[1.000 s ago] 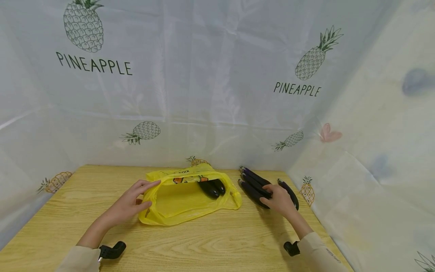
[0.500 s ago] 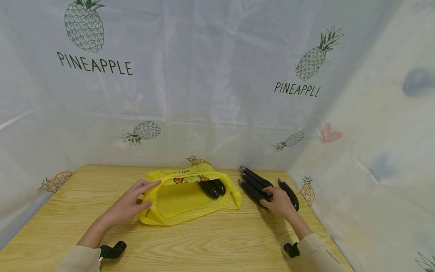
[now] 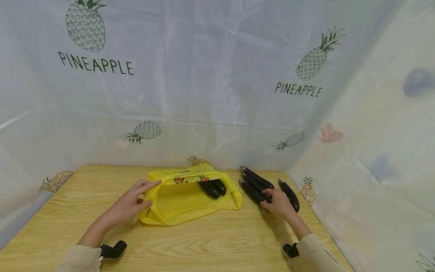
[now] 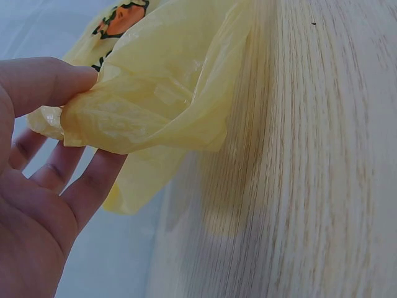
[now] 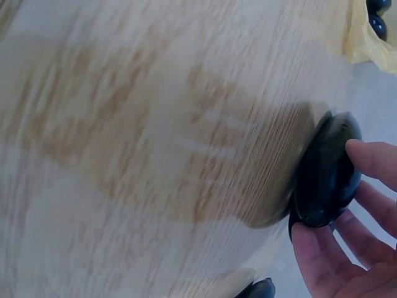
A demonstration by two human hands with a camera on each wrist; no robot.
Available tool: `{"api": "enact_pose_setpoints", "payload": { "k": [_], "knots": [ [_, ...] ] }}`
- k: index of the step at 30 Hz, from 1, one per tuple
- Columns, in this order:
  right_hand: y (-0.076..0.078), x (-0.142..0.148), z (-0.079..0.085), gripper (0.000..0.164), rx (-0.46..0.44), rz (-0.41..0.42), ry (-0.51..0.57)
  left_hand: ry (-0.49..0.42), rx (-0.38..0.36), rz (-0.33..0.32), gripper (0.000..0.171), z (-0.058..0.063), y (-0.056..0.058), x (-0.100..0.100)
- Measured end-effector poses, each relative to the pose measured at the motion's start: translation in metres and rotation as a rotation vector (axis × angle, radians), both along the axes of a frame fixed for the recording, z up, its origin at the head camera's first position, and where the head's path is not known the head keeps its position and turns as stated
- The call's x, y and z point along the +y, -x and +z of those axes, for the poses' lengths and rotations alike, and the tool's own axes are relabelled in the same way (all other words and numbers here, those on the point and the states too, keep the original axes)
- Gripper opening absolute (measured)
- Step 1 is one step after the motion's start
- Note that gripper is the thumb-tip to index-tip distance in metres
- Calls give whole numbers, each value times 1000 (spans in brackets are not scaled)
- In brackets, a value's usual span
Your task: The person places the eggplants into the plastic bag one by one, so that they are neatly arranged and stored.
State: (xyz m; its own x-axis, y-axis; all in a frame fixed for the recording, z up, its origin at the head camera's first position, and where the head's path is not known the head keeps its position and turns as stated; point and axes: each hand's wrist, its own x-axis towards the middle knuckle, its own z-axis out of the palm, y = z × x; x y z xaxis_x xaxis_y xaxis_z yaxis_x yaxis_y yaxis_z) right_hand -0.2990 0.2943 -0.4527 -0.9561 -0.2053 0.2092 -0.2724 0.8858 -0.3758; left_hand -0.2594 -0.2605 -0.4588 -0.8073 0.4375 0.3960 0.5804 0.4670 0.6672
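Note:
A yellow plastic bag point(image 3: 187, 217) lies on its side on the table, its mouth towards me. Two dark eggplants point(image 3: 209, 189) show inside it. My left hand point(image 3: 127, 200) pinches the bag's left edge between thumb and fingers; the thin film point(image 4: 142, 118) bunches there in the left wrist view. To the right, three eggplants point(image 3: 251, 192) lie side by side. My right hand point(image 3: 280, 203) grips the near end of this group, thumb and fingers on either side of an eggplant point(image 5: 322, 174) in the right wrist view. Another eggplant point(image 3: 289, 194) lies alone just right of that hand.
The wooden table point(image 3: 204, 245) has its back edge against a pale curtain point(image 3: 210, 94) printed with pineapples. More curtain closes in on both sides. A black wrist mount point(image 3: 113, 249) sits at the left cuff and another mount point(image 3: 291, 250) at the right.
My right hand's fingers have drawn slightly down towards me, and more of the far eggplant's near end shows. The left hand and the bag have stayed in place.

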Motion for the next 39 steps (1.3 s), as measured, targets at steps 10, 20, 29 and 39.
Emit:
{"api": "enact_pose_setpoints", "payload": {
  "k": [10,20,29,39],
  "knots": [
    [-2,0,2,37,-3,20,-6,17,16,9,71,-1,0,0],
    [-1,2,2,37,-41,32,-12,12,-3,8,71,-1,0,0],
    [1,4,6,39,-83,58,-24,12,4,9,70,-1,0,-1],
    [1,5,9,43,-126,93,-18,9,17,2,69,-3,1,-1]
  ]
}}
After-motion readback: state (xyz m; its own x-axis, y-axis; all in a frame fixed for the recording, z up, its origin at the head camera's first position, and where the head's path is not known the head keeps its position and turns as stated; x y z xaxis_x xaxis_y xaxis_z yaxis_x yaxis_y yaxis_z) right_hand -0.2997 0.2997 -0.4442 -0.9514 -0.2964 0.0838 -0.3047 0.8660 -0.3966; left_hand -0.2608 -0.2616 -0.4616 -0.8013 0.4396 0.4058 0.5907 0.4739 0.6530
